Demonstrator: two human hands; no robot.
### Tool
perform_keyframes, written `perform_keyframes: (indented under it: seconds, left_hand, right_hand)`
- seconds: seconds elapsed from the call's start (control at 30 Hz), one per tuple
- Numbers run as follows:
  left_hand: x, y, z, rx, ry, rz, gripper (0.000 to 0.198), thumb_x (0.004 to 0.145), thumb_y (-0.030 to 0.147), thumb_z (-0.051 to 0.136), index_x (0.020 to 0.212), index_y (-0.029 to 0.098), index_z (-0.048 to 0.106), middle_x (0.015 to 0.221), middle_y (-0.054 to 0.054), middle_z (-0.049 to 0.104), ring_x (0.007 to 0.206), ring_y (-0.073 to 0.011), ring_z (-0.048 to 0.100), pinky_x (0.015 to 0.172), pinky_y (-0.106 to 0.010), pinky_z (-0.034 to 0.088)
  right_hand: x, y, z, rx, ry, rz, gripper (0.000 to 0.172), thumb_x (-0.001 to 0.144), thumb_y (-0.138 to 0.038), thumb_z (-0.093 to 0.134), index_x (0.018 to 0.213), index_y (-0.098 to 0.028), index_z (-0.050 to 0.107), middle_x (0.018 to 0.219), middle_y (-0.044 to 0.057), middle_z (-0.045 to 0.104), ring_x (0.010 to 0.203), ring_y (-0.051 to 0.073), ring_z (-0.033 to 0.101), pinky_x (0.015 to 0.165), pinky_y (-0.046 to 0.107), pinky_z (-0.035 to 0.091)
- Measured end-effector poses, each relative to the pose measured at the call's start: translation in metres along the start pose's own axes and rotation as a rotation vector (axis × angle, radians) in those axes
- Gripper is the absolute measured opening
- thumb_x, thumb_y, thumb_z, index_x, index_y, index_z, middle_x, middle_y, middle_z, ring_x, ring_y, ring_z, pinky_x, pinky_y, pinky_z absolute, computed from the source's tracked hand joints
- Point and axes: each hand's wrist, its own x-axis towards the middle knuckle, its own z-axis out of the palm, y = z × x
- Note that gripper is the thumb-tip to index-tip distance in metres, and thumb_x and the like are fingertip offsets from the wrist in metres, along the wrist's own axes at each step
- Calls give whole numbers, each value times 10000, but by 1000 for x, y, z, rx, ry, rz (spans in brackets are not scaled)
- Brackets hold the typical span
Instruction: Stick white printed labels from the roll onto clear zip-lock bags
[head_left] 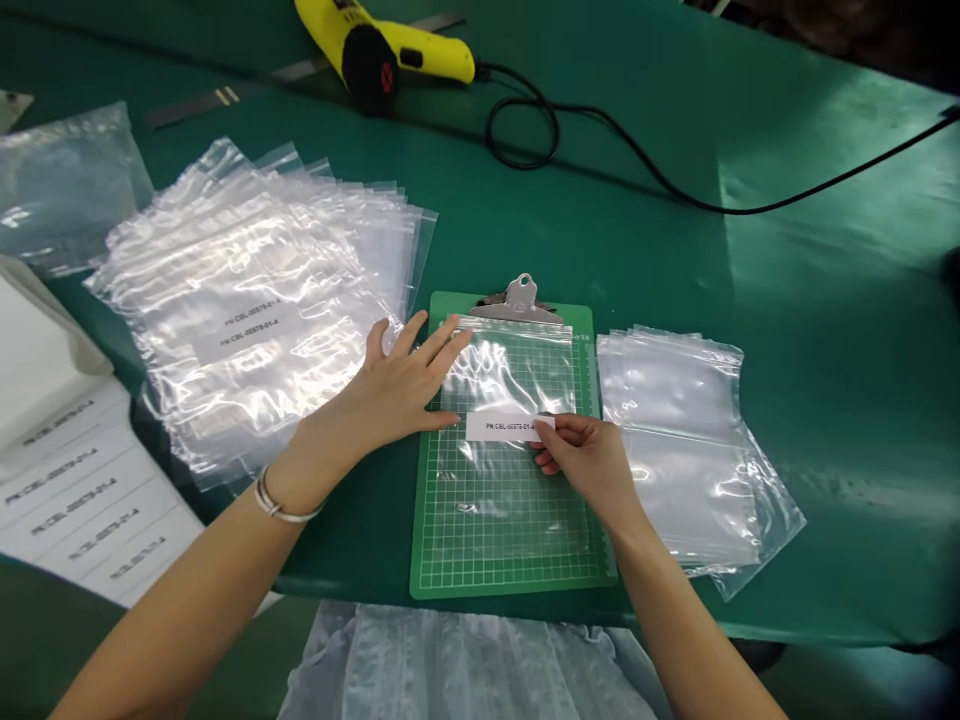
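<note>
The right hand (589,470) has its fingers together, and they pinch the right end of a white printed label (508,426) with the thumb. The left hand (394,385) lies flat with its fingers spread apart, and its fingertips press on a clear zip bag (510,380). This bag lies on the green clipboard (510,580), and its top edge seems to sit under the metal clip (517,298).

In my opinion, the label is the weak point here. If the pinching fingers move it at an angle, it can go on crooked (and if it is sticky, it may be hard to lift again). If the left hand lifts too early, the slippery bag can slide on the clipboard, and a wrinkle can stay under the label.

To the left of the clipboard lies a wide pile of clear bags (255,290), and some of them carry labels. To its right is a smaller pile of clear bags (675,440). Beyond it is a yellow power tool (382,45) with a black cord (525,130).
</note>
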Motion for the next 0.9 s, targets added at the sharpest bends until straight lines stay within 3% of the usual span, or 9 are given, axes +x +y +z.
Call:
perform_keyframes:
  seconds: [0.07,0.17,0.27,0.37,0.5,0.6,0.7,0.8,0.9]
  left_hand:
    - [-8,13,4,49,93,5,670,901,392,434,1436,153,108,1510,-116,32,1363,-354,38,1046,-587,98]
    - [-24,36,24,75,203,136,546,959,395,219,1429,127,141,1504,-83,123,1378,-259,48,1091,-519,60]
    - [-36,52,49,84,209,284,556,959,424,100,1416,120,184,1480,-44,223,1370,-207,125,1109,-477,-2]
    - [-41,55,63,84,217,281,549,960,426,130,1415,122,179,1475,-35,234,1361,-212,158,1105,-478,-14]
    - [-39,52,63,92,230,287,551,959,432,154,1422,134,139,1476,-29,223,1354,-221,180,1101,-482,-6]
    - [-38,51,60,90,233,291,552,959,428,185,1429,156,87,1470,-35,243,1348,-228,208,1096,-493,78]
    - [-38,51,61,86,239,302,567,955,433,214,1431,178,38,1458,-43,277,1340,-236,235,1079,-500,167]
    - [-39,51,63,104,256,307,567,956,427,228,1431,176,47,1452,-50,292,1334,-238,250,1072,-499,187]
    - [-40,51,63,139,278,310,554,957,422,235,1429,171,92,1453,-46,288,1332,-236,253,1080,-501,158]
  right_hand:
    - [0,0,1,-16,0,-24,288,728,-405,629,778,-125,679,592,40,668,469,137,608,436,236,521]
    - [-1,-1,2,-31,-1,-45,265,747,-386,608,738,-130,673,588,39,660,463,138,604,434,238,515]
    - [-1,-3,2,-46,-5,-46,225,768,-341,594,740,-131,670,598,38,661,469,133,603,436,228,513]
    - [1,-9,-4,-62,-42,1,188,796,-288,582,783,-124,674,635,49,676,477,116,607,432,195,502]
    - [3,-20,-23,-11,-256,127,289,850,-369,540,910,-116,665,837,103,712,479,94,629,433,165,506]
    - [2,-29,-41,92,-451,266,428,834,-474,542,1069,-121,601,1062,153,666,483,107,649,420,173,519]
    - [-2,-37,-57,193,-537,355,569,817,-487,565,1260,-145,465,1181,180,604,498,119,658,428,186,531]
    - [-10,-43,-67,167,-411,329,751,822,-479,560,1422,-193,208,1292,197,513,511,121,655,477,227,553]
    - [-25,-39,-55,-60,-198,116,702,880,-467,450,1451,-253,102,1364,172,440,657,183,681,640,355,579]
